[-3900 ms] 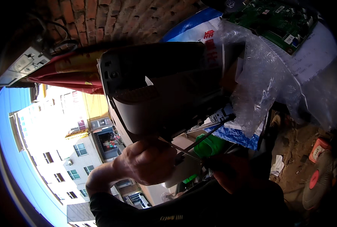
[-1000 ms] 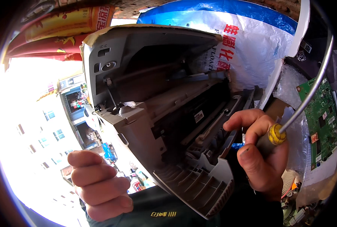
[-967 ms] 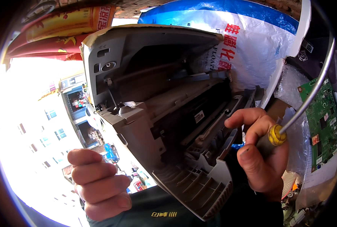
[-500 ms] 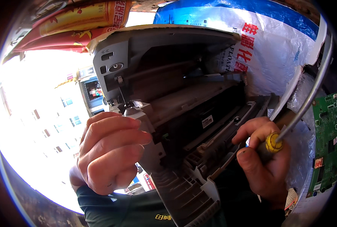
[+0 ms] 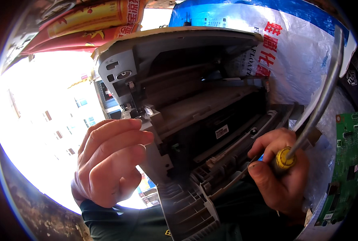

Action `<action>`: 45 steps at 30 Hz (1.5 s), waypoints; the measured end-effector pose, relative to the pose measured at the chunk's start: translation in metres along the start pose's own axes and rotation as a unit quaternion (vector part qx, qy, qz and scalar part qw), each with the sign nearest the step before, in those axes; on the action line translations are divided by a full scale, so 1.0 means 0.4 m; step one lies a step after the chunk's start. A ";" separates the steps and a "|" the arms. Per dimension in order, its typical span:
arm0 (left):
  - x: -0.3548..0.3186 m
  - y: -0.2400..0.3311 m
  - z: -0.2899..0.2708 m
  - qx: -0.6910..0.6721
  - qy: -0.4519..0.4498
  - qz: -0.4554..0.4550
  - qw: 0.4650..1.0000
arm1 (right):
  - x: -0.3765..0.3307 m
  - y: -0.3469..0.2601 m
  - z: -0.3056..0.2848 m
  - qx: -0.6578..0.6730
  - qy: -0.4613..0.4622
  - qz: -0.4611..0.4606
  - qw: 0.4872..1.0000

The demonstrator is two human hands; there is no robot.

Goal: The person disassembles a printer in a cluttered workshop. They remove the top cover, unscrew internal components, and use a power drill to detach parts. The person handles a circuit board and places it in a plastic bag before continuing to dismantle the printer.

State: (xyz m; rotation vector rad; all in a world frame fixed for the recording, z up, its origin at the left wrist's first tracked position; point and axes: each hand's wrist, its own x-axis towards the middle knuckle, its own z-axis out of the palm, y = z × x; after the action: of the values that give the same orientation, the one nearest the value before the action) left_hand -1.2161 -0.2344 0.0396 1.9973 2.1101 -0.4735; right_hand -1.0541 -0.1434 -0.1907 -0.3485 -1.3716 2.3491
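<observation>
A grey printer (image 5: 163, 140) stands before me, its upper cover (image 5: 118, 76) raised and its dark inside exposed. My left hand (image 5: 110, 160) hovers beside the printer's near left corner. Its fingers are loosely bent and a little apart, and I see nothing in them. In my right hand (image 5: 283, 172), near the printer's right front, is a screwdriver (image 5: 285, 157) with a yellow-ended handle. My fingers wrap its handle, and the long metal shaft points up and to the right. A ribbed grey flap (image 5: 183, 209) hangs down at the printer's front.
A green circuit board (image 5: 346, 160) lies at the right, by clear plastic wrap (image 5: 319, 160). Behind the printer is a white and blue woven sack (image 5: 295, 48). Red and yellow packaging (image 5: 90, 24) hangs at the upper left, above a bright opening onto a building.
My left hand has drawn slightly left, away from the printer's corner, and its fingers have loosened. The screwdriver stays in my right hand. The whole view has shifted a little.
</observation>
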 end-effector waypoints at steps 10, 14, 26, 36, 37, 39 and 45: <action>-0.013 0.016 -0.010 0.010 -0.010 -0.033 0.999 | 0.009 -0.001 0.002 0.004 0.021 0.011 1.000; -0.029 0.007 -0.009 0.020 0.058 -0.041 0.997 | 0.009 0.000 -0.002 -0.013 0.024 -0.005 1.000; 0.016 0.014 -0.033 -0.006 -0.111 0.008 0.994 | 0.006 0.006 0.001 -0.027 0.013 -0.025 0.999; 0.082 0.033 -0.039 -0.035 -0.280 0.025 0.959 | 0.001 0.016 0.000 -0.027 0.006 -0.013 1.000; 0.078 0.032 -0.038 -0.044 -0.285 0.033 0.957 | 0.000 0.015 0.001 -0.027 0.006 -0.008 1.000; 0.083 0.035 -0.043 -0.030 -0.321 0.046 0.946 | -0.003 0.018 0.006 -0.011 0.014 -0.004 1.000; 0.131 0.050 -0.075 0.049 -0.431 0.081 0.898 | -0.001 0.039 -0.001 -0.013 0.000 -0.043 0.999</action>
State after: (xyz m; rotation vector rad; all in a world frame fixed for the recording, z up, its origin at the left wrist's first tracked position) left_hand -1.1977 -0.1742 0.0469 1.5343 1.3701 -1.1813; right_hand -1.0569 -0.1502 -0.2044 -0.2908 -1.3894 2.2632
